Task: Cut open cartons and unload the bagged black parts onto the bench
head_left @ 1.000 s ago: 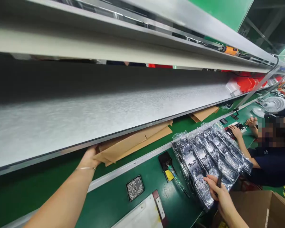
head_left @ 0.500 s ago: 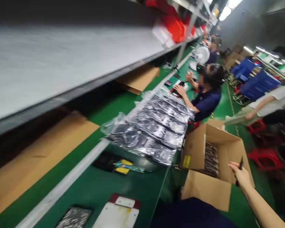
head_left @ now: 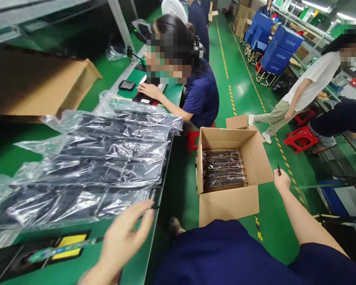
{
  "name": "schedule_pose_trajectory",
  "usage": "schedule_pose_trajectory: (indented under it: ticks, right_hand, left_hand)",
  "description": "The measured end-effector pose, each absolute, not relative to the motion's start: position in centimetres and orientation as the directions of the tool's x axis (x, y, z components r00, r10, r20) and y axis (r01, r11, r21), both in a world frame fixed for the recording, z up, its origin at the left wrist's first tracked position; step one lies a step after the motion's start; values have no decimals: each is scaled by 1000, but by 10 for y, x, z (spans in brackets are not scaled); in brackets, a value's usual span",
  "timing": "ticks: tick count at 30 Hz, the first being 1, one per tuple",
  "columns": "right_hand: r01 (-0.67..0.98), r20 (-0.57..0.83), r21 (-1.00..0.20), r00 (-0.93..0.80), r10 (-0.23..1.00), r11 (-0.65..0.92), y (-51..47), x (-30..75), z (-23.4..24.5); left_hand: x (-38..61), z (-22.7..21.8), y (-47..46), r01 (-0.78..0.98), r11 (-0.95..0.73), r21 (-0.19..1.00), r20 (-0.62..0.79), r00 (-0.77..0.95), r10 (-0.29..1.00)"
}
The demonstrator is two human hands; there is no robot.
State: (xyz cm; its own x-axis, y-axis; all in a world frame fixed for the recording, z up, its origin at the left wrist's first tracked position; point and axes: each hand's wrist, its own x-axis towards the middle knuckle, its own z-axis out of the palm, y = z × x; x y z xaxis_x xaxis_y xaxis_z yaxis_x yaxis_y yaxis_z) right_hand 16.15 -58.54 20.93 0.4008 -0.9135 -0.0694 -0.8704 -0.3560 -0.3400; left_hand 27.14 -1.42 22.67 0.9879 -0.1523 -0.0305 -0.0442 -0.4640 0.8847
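Note:
My left hand (head_left: 126,233) is at the table's front edge, fingers curled together at the corner of the nearest clear plastic bag (head_left: 86,202). What lies between its fingertips is hidden. Several such bags with dark flat contents lie overlapping in a row on the green table. Out to the right, my right hand (head_left: 281,181) is closed around a thin black pen-like stick (head_left: 279,169), beyond an open cardboard box (head_left: 228,206). Upright wrapped dark packs (head_left: 224,168) stand in that box. By my left wrist lies a green patterned strap (head_left: 62,250) on a black and yellow item (head_left: 69,245).
A co-worker (head_left: 201,93) sits at the table's far end, hands on a dark device. Another person (head_left: 311,91) walks in the aisle at right. Red stools (head_left: 301,138) and blue bins (head_left: 274,59) stand there. A cardboard piece (head_left: 41,83) sits under the shelf at left.
My view has swung right and down toward the box and bags. My left hand has come into view at the bags' edge. My right hand still holds the black stick.

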Motion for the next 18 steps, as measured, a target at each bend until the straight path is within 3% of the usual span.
schedule_pose_trajectory:
  ticks: [3, 6, 10, 13, 18]
  right_hand:
    - [-846, -92, -316, 477, -874, -429, -639, 182, 195]
    - [-815, -135, -312, 546, -827, -488, -676, 203, 169]
    - [-751, -209, -384, 637, -742, -537, -696, 215, 134]
    - [-711, -235, -473, 671, -703, -521, -697, 211, 118]
    - [-691, -249, -575, 657, -711, -437, -689, 211, 112]
  left_hand:
    - [264, 215, -136, -325, -461, 826, -14, 806, -592]
    - [274, 170, -249, -424, -511, 748, -165, 627, -761]
    - [300, 67, -344, -441, -717, 539, -445, 573, -688]
    - [312, -11, -377, -468, -782, 412, -599, 507, -619]
    - [323, -93, -395, -549, -754, 361, -697, 379, -609]
